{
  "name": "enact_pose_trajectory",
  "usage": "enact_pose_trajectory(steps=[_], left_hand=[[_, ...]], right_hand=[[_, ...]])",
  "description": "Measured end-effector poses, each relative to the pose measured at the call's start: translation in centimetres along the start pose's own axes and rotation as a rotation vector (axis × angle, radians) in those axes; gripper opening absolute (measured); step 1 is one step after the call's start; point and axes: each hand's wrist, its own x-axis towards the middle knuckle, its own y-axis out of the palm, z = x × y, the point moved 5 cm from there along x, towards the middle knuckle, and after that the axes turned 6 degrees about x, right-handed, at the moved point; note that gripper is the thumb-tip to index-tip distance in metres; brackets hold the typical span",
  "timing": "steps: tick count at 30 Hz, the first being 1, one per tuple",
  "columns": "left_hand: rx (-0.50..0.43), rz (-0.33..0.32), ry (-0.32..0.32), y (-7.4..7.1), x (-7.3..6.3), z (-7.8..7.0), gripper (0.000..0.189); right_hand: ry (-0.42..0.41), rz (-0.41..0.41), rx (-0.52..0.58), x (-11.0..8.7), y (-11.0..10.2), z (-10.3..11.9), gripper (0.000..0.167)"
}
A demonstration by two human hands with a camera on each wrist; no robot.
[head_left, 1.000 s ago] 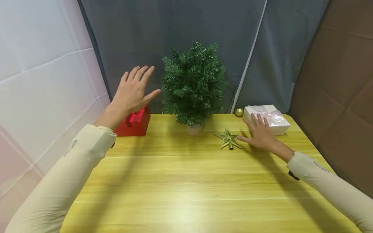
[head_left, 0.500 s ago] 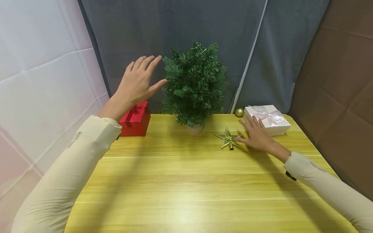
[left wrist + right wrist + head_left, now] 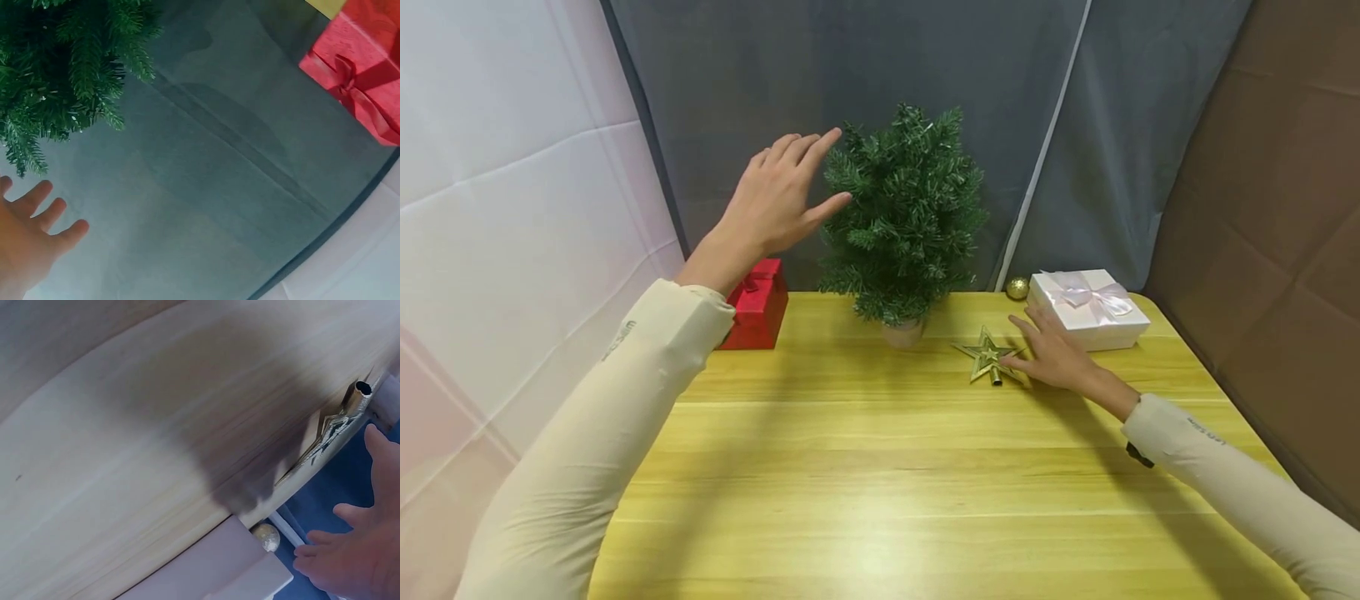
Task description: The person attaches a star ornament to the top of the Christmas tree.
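A small green artificial Christmas tree (image 3: 910,217) stands in a pale pot (image 3: 902,335) at the back middle of the table. My left hand (image 3: 775,196) is raised at its upper left, fingers spread and holding nothing; in the left wrist view the fingers (image 3: 74,232) show just below the branches. A gold star tree topper (image 3: 988,356) lies flat on the table right of the pot. My right hand (image 3: 1054,354) hangs over the star's right side, fingers spread, thumb overlapping it in the head view. The right wrist view shows the star's hollow socket (image 3: 361,390) near the thumb.
A white gift box (image 3: 1093,308) with a pale ribbon sits at the back right, a gold glitter ball (image 3: 1017,288) beside it. A red gift box (image 3: 758,308) is at the back left, partly behind my left forearm. Grey, white and brown cloths hang around the wooden table (image 3: 865,467).
My left hand has risen and moved right toward the tree top, uncovering part of the red box. My right hand has shifted left, from the white box toward the star.
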Motion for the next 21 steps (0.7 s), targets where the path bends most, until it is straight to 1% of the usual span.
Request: enact_pose_trajectory(steps=[9, 16, 18, 21], left_hand=[[-0.127, 0.034, -0.022, 0.4, 1.0, -0.1, 0.074], [-0.237, 0.102, -0.051, 1.0, 1.7, -0.6, 0.076], [-0.279, 0.112, -0.053, 1.1, 1.8, -0.6, 0.078], [-0.376, 0.099, -0.038, 1.4, 2.0, -0.6, 0.079]], right_hand=[[0.003, 0.037, 0.012, 0.3, 0.5, 0.0, 0.083], [-0.015, 0.064, 0.064, 0.3, 0.7, -0.3, 0.081], [-0.024, 0.072, 0.091, 0.4, 0.8, -0.3, 0.079], [-0.035, 0.088, 0.125, 0.3, 1.1, -0.3, 0.075]])
